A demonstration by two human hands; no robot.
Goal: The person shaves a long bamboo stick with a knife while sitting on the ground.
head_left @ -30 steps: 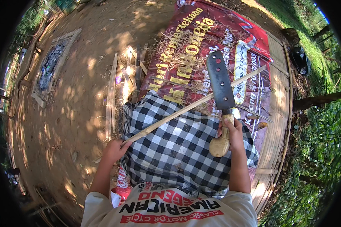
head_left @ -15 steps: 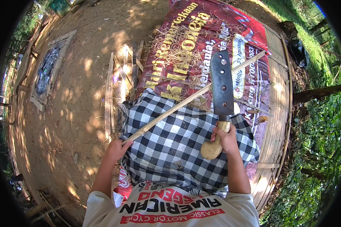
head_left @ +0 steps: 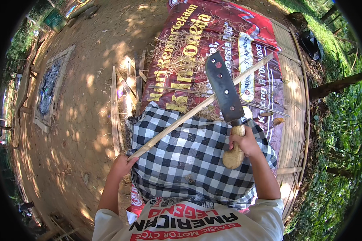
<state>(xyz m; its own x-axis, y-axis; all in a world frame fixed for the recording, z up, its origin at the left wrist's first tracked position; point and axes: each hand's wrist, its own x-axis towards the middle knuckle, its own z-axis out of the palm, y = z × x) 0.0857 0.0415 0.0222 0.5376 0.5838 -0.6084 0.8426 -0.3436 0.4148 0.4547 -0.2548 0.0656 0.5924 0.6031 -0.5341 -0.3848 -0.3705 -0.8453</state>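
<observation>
My left hand (head_left: 122,165) is closed round the near end of a long pale wooden strip (head_left: 181,121), which slants away to the upper right. In my right hand (head_left: 246,141) is a cleaver (head_left: 225,88) with a broad dark blade, a row of holes and a pale wooden handle. The blade lies across the strip, crossing it near the middle; whether its edge touches the wood I cannot tell. A black-and-white checkered cloth (head_left: 189,160) covers my lap beneath both hands.
A dark red printed banner (head_left: 265,36) strewn with curly wood shavings (head_left: 181,52) lies over a bamboo platform (head_left: 291,120). Thin sticks (head_left: 261,107) rest on it. More wooden strips (head_left: 116,108) lie at its left. A framed ash pit (head_left: 50,88) is on the dirt ground.
The cleaver has tilted, its blade tip swinging left and its handle shifting slightly right with my right hand. The strip stays in my left hand. The whole view has shifted a little.
</observation>
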